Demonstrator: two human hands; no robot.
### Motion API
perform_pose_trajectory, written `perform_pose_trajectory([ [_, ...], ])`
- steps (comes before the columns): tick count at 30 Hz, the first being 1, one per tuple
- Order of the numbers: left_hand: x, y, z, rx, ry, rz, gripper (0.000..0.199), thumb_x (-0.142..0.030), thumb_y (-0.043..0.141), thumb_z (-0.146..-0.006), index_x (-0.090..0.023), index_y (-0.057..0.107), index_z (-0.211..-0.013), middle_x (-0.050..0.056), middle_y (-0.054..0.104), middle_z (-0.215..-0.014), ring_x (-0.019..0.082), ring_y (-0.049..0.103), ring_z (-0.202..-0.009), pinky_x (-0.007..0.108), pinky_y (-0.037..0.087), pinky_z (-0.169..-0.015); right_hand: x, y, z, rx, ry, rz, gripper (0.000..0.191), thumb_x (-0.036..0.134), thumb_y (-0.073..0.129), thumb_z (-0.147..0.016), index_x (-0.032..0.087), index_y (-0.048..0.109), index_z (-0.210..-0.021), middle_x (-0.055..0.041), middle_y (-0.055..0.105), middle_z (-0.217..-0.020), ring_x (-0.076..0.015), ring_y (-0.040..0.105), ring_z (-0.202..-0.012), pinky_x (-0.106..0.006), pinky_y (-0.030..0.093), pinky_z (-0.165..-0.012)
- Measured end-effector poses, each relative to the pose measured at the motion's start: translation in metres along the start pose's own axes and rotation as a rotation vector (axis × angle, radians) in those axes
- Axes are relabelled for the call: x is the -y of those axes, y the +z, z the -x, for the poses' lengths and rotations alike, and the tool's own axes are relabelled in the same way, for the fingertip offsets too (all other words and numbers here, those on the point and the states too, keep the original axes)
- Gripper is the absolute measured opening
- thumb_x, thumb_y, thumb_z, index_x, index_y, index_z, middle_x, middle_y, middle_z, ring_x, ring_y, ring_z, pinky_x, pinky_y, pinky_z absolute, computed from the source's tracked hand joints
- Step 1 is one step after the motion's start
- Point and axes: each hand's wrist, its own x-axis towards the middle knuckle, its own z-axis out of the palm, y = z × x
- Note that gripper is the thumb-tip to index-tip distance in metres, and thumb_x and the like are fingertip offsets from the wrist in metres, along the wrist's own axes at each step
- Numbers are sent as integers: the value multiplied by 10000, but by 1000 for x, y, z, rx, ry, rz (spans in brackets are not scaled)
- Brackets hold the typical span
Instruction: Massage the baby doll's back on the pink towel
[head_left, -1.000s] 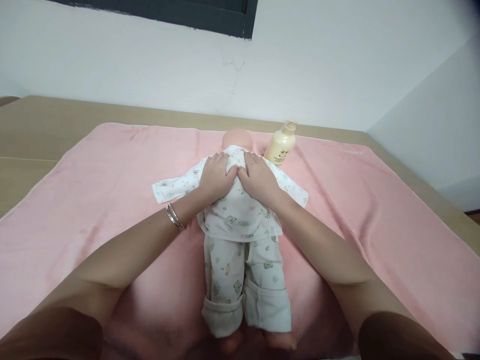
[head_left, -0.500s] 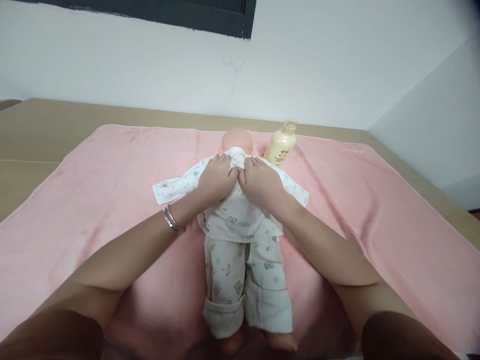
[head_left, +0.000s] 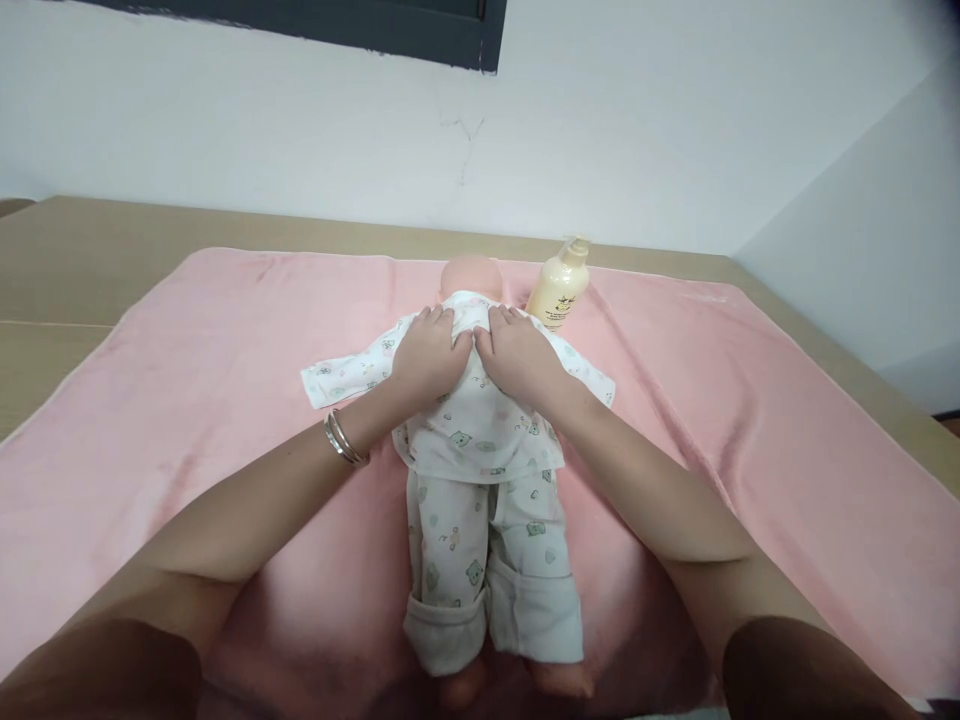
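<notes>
A baby doll (head_left: 470, 278) lies lengthwise before me, its bald head away from me and its feet toward me. It wears a white printed top (head_left: 480, 445) and matching trousers (head_left: 454, 545) with turned-up cuffs. My left hand (head_left: 429, 352) rests on the left of the doll's upper body, palm down with the fingers stretched out. On the other side my right hand (head_left: 519, 352) lies the same way, its thumb close to the left one. The printed cloth shows between both hands. The sleeves spread out to either side, and the doll's face is not visible.
A pink blanket (head_left: 247, 400) covers much of the wooden table (head_left: 112, 230). Near the doll's head, on the right, stands a cream pump bottle (head_left: 560, 285). A white wall (head_left: 337, 130) rises behind the table, with a dark frame (head_left: 420, 30) at the top.
My fingers have loosened and flattened on the top, and the cloth bunched between them near the neck looks smoother. My thumbs are slightly farther apart. The doll and the bottle stay in place.
</notes>
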Motion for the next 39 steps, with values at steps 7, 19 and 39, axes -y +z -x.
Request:
perform_pose_trajectory([
  [7, 4, 3, -3, -27, 17, 6, 456, -321, 339, -990, -70, 603, -1265, 189, 620, -1370, 304, 532, -1328, 483, 400, -1174, -3, -5, -2, -9, -37, -75, 444, 319, 307, -1017, 60, 611, -1210, -228, 649, -1290, -343, 572, -1248, -457, 448, -1066],
  [19, 8, 6, -9, -10, -8, 122, 474, -343, 349, -969, -74, 619, -1252, 184, 610, -1395, 288, 528, -1340, 456, 379, -1196, 6, 0, 6, -64, -20, 14, 493, 300, 294, -1024, -3, 599, -1266, -270, 610, -1362, -369, 513, -1356, -498, 410, -1128],
  [39, 12, 15, -8, -63, -8, 135, 525, -351, 356, -957, -70, 573, -1343, 183, 567, -1461, 297, 490, -1387, 484, 351, -1216, -11, 16, -12, -74, -19, -140, 637, 343, 338, -977, -21, 424, -1492, -223, 437, -1565, -324, 379, -1490, -489, 285, -1252],
])
